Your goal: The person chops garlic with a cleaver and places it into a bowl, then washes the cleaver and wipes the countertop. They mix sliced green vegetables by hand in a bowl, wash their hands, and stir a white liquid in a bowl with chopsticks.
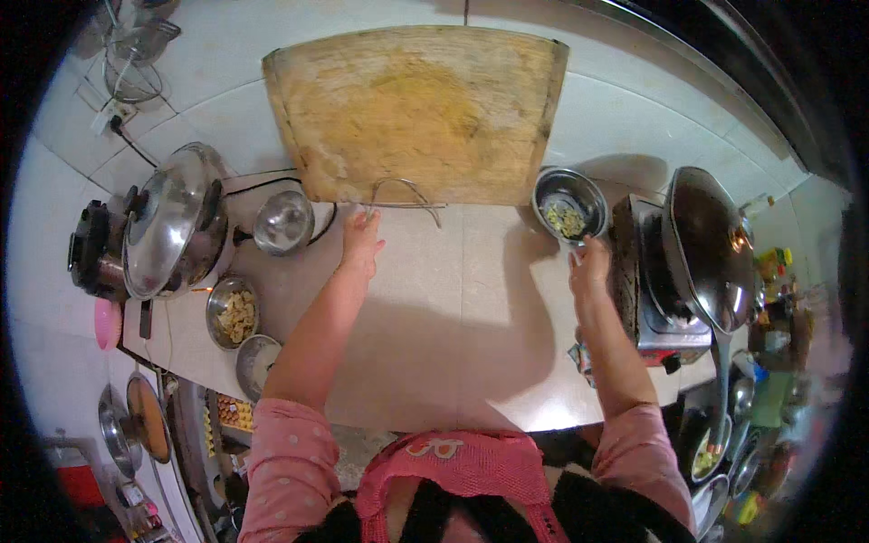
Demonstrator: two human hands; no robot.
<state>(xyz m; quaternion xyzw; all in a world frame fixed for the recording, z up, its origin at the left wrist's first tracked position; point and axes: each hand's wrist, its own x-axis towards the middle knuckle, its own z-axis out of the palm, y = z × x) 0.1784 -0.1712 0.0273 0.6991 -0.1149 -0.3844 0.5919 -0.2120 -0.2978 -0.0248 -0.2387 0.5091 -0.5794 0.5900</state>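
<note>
My left hand (362,237) reaches to the back of the counter, its fingers at the left end of a bent metal wire rack (407,205). The rack is in front of a large wooden cutting board (421,115) that leans upright on the tiled wall. At the right, my right hand (589,265) grips the near rim of a steel bowl (589,190). Chopped green and pale pieces (565,221) lie in the bottom of this bowl. It looks slightly tilted toward me; whether it touches the counter, I cannot tell.
Right of the bowl, a wok (703,237) sits on a portable gas stove (672,336). Leftward are a lidded steel pot (170,224), a small steel bowl (284,222), a bowl of pale food chunks (234,315) and another bowl (256,366). A black cord (261,182) runs behind them.
</note>
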